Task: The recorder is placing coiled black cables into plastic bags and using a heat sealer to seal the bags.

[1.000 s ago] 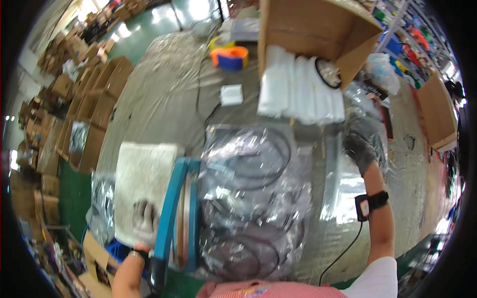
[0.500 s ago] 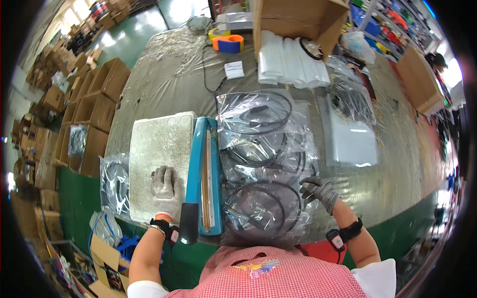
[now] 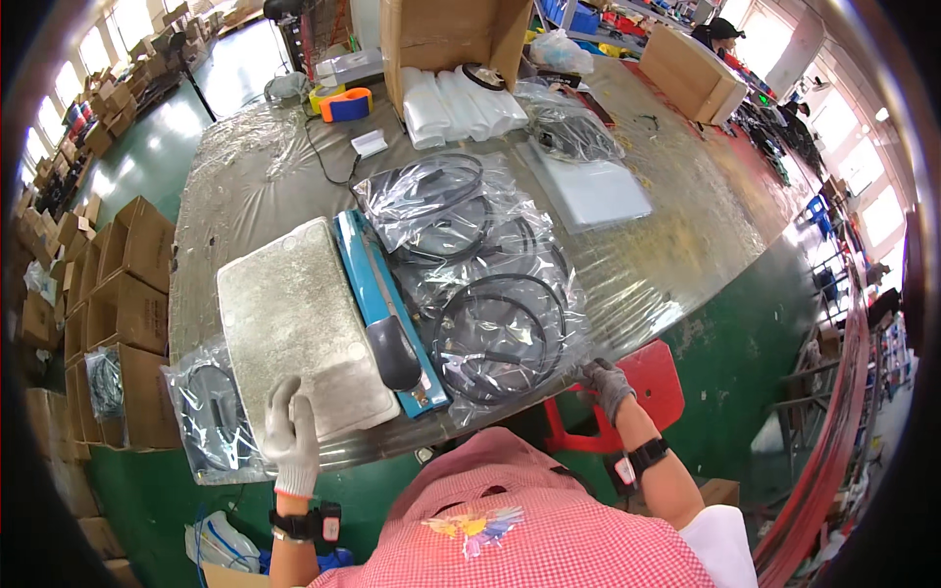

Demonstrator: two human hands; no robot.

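My left hand (image 3: 291, 441), in a white glove, is at the near edge of a flat silver-grey slab (image 3: 294, 314). Its fingers are stretched up and hold nothing. Right of the slab lies a blue impulse sealer (image 3: 368, 284) with a dark handle (image 3: 395, 353) at its near end. Clear bags with coiled black cables (image 3: 500, 333) overlap beside the sealer. By the table's front edge, next to the nearest bag, my right hand (image 3: 612, 388) wears a grey glove, its fingers slightly bent and apart. Another bagged cable (image 3: 211, 412) sits left of the slab.
Farther back stand an open cardboard box (image 3: 451, 39), rolled clear plastic (image 3: 461, 106) and an orange-and-blue tape roll (image 3: 347, 105). Flat clear bags (image 3: 588, 191) lie at the right. Cardboard cartons (image 3: 123, 304) line the left side; a red stool (image 3: 637, 397) stands by my right hand.
The view has turned and shifted. My left hand has slid off the slab's middle toward its near edge. My right hand has moved from the bag's side to the table's front edge.
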